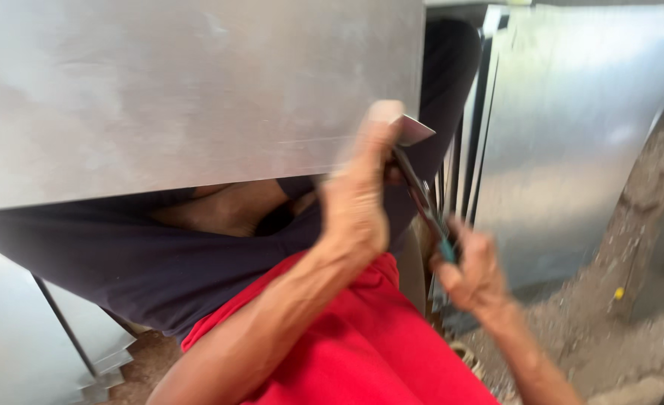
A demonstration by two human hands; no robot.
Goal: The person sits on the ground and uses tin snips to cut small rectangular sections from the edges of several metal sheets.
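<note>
A large grey metal sheet (189, 90) lies across my lap and fills the upper left. My left hand (358, 191) reaches up to its right lower edge and pinches a small bent-up strip (410, 129) of the sheet between thumb and fingers. My right hand (474, 266) grips the teal handles of metal snips (425, 202). The snips' blades point up toward the strip beside my left thumb. I wear dark trousers (122, 255) and a red shirt (362, 345).
More metal sheets (572, 127) lean upright at the right, with thin edges stacked between them and my leg. Other sheets (17, 337) lie at the lower left. The rough ground (617, 315) at the right is strewn with scraps.
</note>
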